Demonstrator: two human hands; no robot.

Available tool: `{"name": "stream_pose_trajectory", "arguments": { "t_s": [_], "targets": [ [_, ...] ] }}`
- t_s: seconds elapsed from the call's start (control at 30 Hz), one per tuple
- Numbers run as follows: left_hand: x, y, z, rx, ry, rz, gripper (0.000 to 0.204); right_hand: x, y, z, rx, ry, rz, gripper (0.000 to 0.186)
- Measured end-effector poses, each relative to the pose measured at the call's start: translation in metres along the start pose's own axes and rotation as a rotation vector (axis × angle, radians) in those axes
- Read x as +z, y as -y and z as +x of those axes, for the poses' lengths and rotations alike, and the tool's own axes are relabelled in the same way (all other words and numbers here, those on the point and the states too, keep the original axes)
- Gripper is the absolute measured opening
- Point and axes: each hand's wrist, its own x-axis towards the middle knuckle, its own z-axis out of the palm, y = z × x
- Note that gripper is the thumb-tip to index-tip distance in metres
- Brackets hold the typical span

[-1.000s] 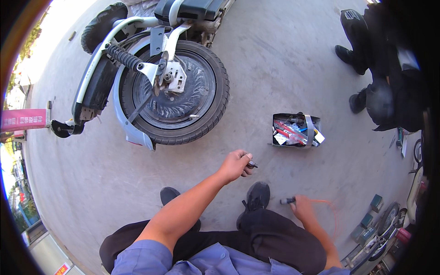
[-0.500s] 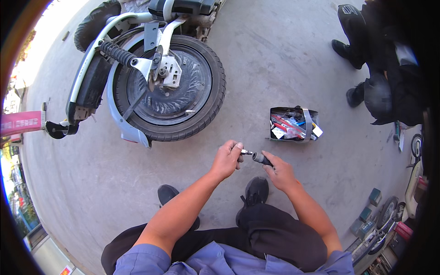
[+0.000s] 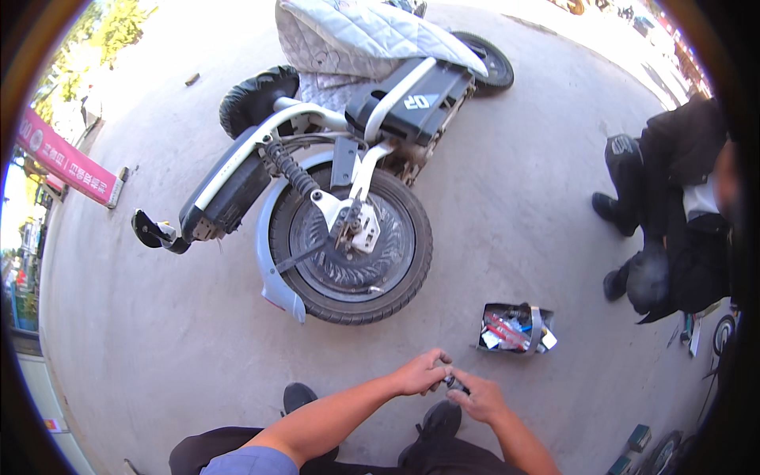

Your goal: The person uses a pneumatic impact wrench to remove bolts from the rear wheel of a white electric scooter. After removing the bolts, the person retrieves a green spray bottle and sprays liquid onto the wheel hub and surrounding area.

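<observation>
My left hand (image 3: pixel 421 375) is closed, its thumb and fingers pinched around a small silver metal piece, clear half a second ago but mostly hidden now. Against those fingertips, my right hand (image 3: pixel 481 399) grips a short dark cylinder (image 3: pixel 454 383) with a grey collar. The hands meet above my right shoe. Beyond them an electric scooter lies on its side, its wheel (image 3: pixel 348 305) facing up; the hub, axle nut area and white bracket (image 3: pixel 366 229) are exposed. Just past my right hand stands an open tool box (image 3: pixel 537 328) with red-handled tools and small parts.
A person in dark clothes (image 3: pixel 669 214) sits or crouches at the right. The scooter's black body (image 3: pixel 419 103) and a quilted cover (image 3: pixel 372 36) are farther off. A pink banner (image 3: pixel 71 162) stands at the left, with dark boxes (image 3: pixel 637 438) and another wheel at lower right.
The view has tilted up, so the scooter and tool box appear lower and more of the scooter shows. My hands have drawn together, closing the gap between silver piece and cylinder.
</observation>
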Motion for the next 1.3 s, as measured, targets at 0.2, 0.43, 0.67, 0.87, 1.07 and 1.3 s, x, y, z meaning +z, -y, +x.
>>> {"name": "stream_pose_trajectory", "arguments": {
  "t_s": [0.2,0.43,0.67,0.87,1.07,1.3],
  "targets": [
    [-0.007,-0.010,-0.003,-0.063,0.080,-0.053,0.058,-0.008,0.029,0.009,0.024,0.083,-0.126,0.052],
    [-0.010,-0.021,-0.003,-0.283,0.167,-0.380,0.069,-0.007,0.038,0.008,-0.049,0.030,-0.140,0.051],
    [0.004,-0.026,-0.008,-0.183,0.099,-0.407,0.052,-0.004,0.042,0.001,-0.075,-0.008,-0.214,0.052],
    [0.016,-0.028,-0.020,0.001,-0.122,-0.324,0.042,-0.010,0.061,-0.003,-0.178,-0.107,-0.261,0.053],
    [0.024,-0.031,-0.017,-0.046,-0.116,-0.379,0.040,-0.008,0.062,0.003,-0.072,-0.049,-0.322,0.047],
    [-0.001,-0.006,0.002,0.127,-0.571,-0.564,0.042,-0.038,0.058,0.039,-0.242,-0.131,-0.080,0.027]
  ]
}}
